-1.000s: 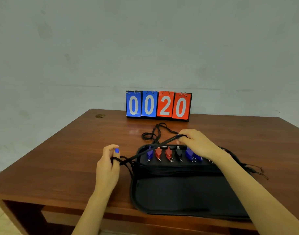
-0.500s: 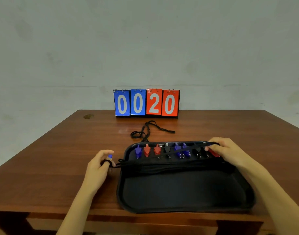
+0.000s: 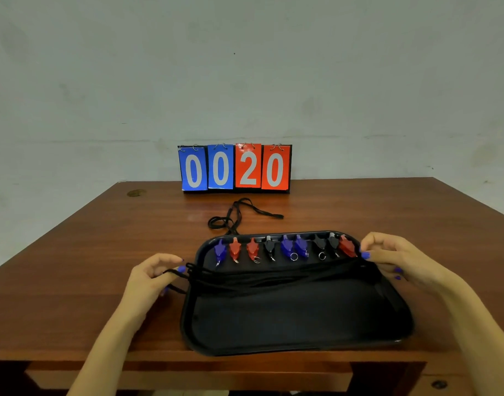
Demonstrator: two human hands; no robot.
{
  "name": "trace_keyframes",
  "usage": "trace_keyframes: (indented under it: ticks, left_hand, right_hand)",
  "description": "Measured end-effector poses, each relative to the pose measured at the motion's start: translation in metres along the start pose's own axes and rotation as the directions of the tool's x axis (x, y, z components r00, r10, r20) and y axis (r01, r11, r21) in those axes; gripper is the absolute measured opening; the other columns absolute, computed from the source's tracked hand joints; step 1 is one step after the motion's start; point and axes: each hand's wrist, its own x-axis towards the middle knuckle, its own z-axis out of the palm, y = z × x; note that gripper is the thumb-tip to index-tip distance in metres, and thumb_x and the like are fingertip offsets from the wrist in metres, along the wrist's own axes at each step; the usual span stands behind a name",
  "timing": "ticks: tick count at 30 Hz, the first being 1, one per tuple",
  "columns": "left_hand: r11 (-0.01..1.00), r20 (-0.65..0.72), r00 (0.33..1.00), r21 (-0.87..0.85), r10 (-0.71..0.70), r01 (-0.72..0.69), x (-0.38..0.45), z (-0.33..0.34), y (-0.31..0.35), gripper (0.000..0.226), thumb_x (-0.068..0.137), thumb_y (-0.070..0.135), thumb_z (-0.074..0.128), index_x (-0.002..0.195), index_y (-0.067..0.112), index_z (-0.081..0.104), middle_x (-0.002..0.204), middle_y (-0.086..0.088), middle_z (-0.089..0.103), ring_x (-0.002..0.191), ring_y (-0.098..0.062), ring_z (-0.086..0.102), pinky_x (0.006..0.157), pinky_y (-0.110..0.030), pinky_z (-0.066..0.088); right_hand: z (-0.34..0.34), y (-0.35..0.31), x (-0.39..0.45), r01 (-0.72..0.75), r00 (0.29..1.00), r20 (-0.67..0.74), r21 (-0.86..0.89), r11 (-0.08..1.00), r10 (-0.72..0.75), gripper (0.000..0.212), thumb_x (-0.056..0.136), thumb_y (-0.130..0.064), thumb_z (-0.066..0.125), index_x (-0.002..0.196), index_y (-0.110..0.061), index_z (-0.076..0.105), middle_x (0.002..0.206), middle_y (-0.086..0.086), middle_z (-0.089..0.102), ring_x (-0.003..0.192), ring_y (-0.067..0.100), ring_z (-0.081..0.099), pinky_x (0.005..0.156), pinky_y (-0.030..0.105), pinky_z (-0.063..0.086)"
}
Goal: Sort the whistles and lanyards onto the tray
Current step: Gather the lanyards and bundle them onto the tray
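Black tray (image 3: 296, 324) holds nine whistles (image 3: 286, 247) and lanyards (image 3: 273, 277) stretched between both pinching hands (image 3: 151, 277) (image 3: 393, 257).

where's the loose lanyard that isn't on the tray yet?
Head view: the loose lanyard lies coiled on the table, centre-back, between the scoreboard and the tray's far rim, just beyond the whistle row's left end.

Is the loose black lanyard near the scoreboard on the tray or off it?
Off: the loose lanyard lies on the table behind the tray.
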Motion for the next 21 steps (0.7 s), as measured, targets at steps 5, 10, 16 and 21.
trace_keyframes:
  ticks: [5, 10, 16, 21]
  left_hand:
    - [0.999, 0.011, 0.999, -0.032, -0.032, 0.033, -0.001, 0.001, 0.003, 0.017, 0.083, 0.000, 0.060, 0.094, 0.013, 0.064, 0.069, -0.012, 0.058, 0.042, -0.002, 0.047, 0.054, -0.022, 0.040]
    - [0.992, -0.034, 0.999, 0.129, 0.014, -0.010, 0.005, 0.008, -0.002, 0.012, 0.080, 0.007, 0.066, 0.087, 0.017, 0.065, 0.050, 0.001, 0.042, 0.047, -0.009, 0.042, 0.056, -0.024, 0.034]
    - [0.965, 0.071, 0.996, 0.252, 0.062, -0.078, 0.008, 0.008, -0.006, 0.021, 0.080, 0.008, 0.068, 0.087, 0.027, 0.063, 0.065, -0.004, 0.046, 0.061, -0.017, 0.047, 0.064, -0.026, 0.036]
    - [0.924, 0.214, 0.968, 0.329, 0.128, -0.195, 0.009, 0.007, -0.010, 0.054, 0.080, 0.013, 0.069, 0.090, 0.065, 0.056, 0.109, 0.017, 0.044, 0.095, -0.012, 0.046, 0.080, -0.020, 0.038]
  right_hand:
    - [-0.004, 0.006, -0.001, 0.037, 0.989, -0.143, -0.002, 0.999, -0.037, 0.051, 0.061, -0.049, 0.079, 0.084, -0.008, 0.061, 0.050, -0.001, 0.045, 0.037, 0.006, 0.029, 0.035, 0.016, 0.025]
    - [-0.002, 0.023, 0.006, 0.098, 0.919, -0.354, -0.223, 0.970, -0.174, 0.010, 0.089, -0.007, 0.057, 0.083, -0.011, 0.062, 0.069, 0.003, 0.065, 0.052, 0.005, 0.055, 0.050, 0.011, 0.043]
    - [0.000, 0.048, 0.008, -0.035, 0.867, -0.457, -0.452, 0.891, -0.198, 0.010, 0.083, -0.018, 0.066, 0.082, -0.027, 0.066, 0.087, -0.007, 0.067, 0.081, 0.013, 0.062, 0.073, 0.033, 0.053]
    - [0.001, 0.052, 0.004, -0.117, 0.855, -0.467, -0.595, 0.795, -0.223, 0.010, 0.085, -0.032, 0.064, 0.088, -0.041, 0.060, 0.091, -0.015, 0.060, 0.085, 0.008, 0.058, 0.068, 0.031, 0.051]
